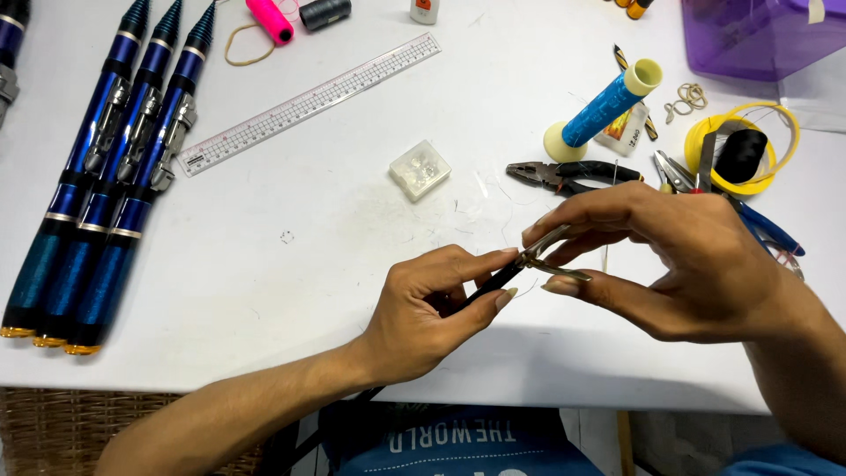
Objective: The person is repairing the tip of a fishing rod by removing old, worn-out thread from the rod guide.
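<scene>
A thin black rod (pixel 493 284) with a small metal fitting (pixel 539 257) at its tip is being held just above the near edge of a white desk (pixel 291 264), between a person's two hands. The left hand (pixel 432 304) is pinching the dark shaft, thumb and fingers closed on it. The right hand (pixel 679 264) is closing its forefinger and thumb on the metal fitting from the other side, so the two hands are nearly meeting at the tip.

Just beyond the hands, black-handled pliers (pixel 564 174) are lying on the desk, with a small clear plastic box (pixel 420 169) to their left. A blue foam grip with pale yellow ends (pixel 604 107) is resting behind the pliers. Further right, blue-handled pliers (pixel 758 220) are lying beside a yellow ring holding a black spool (pixel 742 152), near a purple plastic container (pixel 758 35) at the corner. A clear ruler (pixel 308 103) is stretching diagonally across the middle of the desk. Three blue telescopic fishing rods (pixel 110 185) are lying side by side at the far left, well apart from the hands, and a pink spool (pixel 269 19) and a grey spool (pixel 324 12) are sitting at the back edge.
</scene>
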